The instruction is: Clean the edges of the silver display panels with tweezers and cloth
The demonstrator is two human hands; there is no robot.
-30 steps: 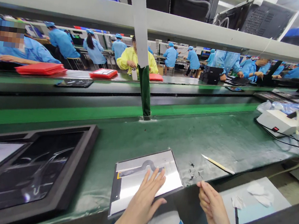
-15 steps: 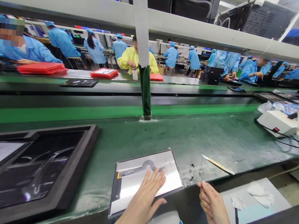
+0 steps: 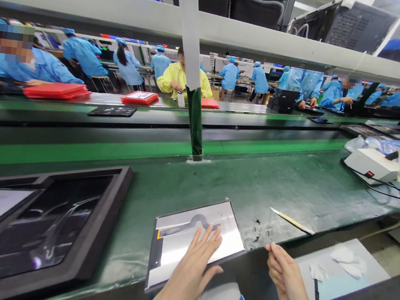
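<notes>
Dark panel [image 3: 113, 111]: slid rightward along the far belt [image 3: 164, 114] — now reaching further in front of the red tray [image 3: 140, 98]
Small dark device [image 3: 319, 120]: also shifted right
Standing co-worker's hands [image 3: 313, 103]: drawn closer together

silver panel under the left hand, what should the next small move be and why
Perhaps bring the right hand over to the silver panel: the left hand already lies flat on it, which could steady it, while the right fingertips are pinched together near the black scraps, apart from the panel. Whether they hold anything is too small to tell.
</notes>
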